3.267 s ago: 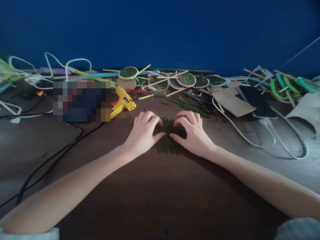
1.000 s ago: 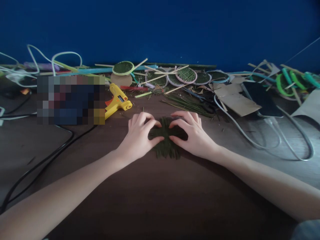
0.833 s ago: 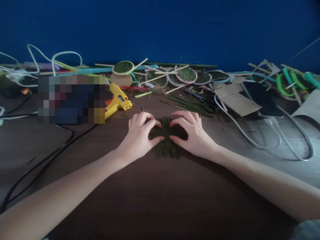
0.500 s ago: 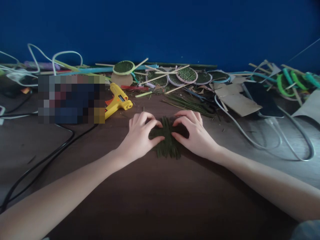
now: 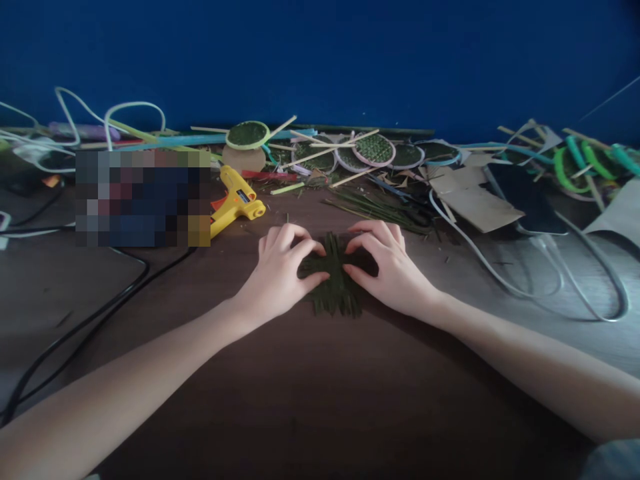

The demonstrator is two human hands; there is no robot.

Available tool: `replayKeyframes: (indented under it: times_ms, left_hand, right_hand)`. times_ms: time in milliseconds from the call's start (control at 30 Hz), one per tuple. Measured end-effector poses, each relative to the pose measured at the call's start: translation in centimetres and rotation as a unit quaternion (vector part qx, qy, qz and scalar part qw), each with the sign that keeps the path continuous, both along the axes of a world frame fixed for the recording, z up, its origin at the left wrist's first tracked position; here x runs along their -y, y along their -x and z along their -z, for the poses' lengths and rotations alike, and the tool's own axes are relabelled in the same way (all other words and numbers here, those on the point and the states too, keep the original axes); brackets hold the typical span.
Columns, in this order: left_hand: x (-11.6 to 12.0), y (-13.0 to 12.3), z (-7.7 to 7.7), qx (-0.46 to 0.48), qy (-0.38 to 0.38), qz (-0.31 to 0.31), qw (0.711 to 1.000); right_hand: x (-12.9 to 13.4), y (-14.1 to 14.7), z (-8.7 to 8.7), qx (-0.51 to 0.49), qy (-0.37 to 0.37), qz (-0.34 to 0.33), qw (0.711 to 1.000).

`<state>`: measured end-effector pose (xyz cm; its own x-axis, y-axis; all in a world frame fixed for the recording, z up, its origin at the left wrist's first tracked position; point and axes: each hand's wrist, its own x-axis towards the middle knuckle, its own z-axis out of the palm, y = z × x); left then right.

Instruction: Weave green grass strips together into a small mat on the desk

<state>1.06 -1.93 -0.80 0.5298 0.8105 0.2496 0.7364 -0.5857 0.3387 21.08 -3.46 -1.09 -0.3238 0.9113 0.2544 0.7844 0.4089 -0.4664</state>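
Note:
A small piece of crossed dark green leaf strips (image 5: 336, 293) lies on the table between my two hands, its loose ends pointing toward me and away. My left hand (image 5: 280, 270) has its thumb and fingertips curled onto the left part of the piece. From the other side, my right hand (image 5: 393, 267) holds the right part in the same way, thumb nearest me. A small gap separates the two sets of fingertips, where the strips show. The outer ends of the strips are partly hidden under both palms.
A yellow glue gun (image 5: 237, 200) lies left of my hands. Behind are loose leaf strips (image 5: 373, 205), round woven pieces with coloured rims (image 5: 374, 148), thin sticks and cardboard (image 5: 475, 197). A phone (image 5: 523, 197) with a white cable is on the right; black cables (image 5: 95, 320) cross the left.

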Motion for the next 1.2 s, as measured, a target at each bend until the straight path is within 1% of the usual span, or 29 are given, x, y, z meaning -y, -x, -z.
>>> replayKeyframes:
  times_ms: [433, 600, 800, 967, 1100, 1167, 1200]
  left_hand:
    - [0.02, 0.05, 0.00, -0.018, -0.018, 0.007, 1.000]
    - [0.08, -0.08, -0.06, 0.013, 0.006, 0.002, 1.000]
    - [0.10, -0.16, -0.08, 0.062, 0.016, 0.004, 0.998]
    - [0.08, -0.08, -0.01, 0.070, 0.027, 0.014, 0.997]
    - [0.17, 0.01, -0.29, 0.048, 0.002, 0.020, 0.999]
    - [0.29, 0.03, -0.58, 0.037, -0.022, 0.042, 0.998]
    - [0.35, 0.03, -0.73, 0.033, -0.029, 0.065, 0.997]
  right_hand:
    - [-0.01, -0.08, -0.01, -0.003, -0.005, -0.007, 1.000]
    - [-0.05, -0.04, -0.04, -0.001, -0.005, -0.006, 1.000]
    - [-0.03, -0.03, 0.01, -0.004, -0.006, -0.007, 1.000]
    - [0.04, -0.01, -0.06, -0.005, -0.007, -0.006, 1.000]
    - [-0.03, -0.09, -0.11, -0.021, -0.009, -0.003, 1.000]
    - [-0.11, -0.18, -0.10, -0.039, -0.011, 0.000, 0.999]
    - [-0.14, -0.24, -0.09, -0.047, -0.013, 0.002, 0.999]
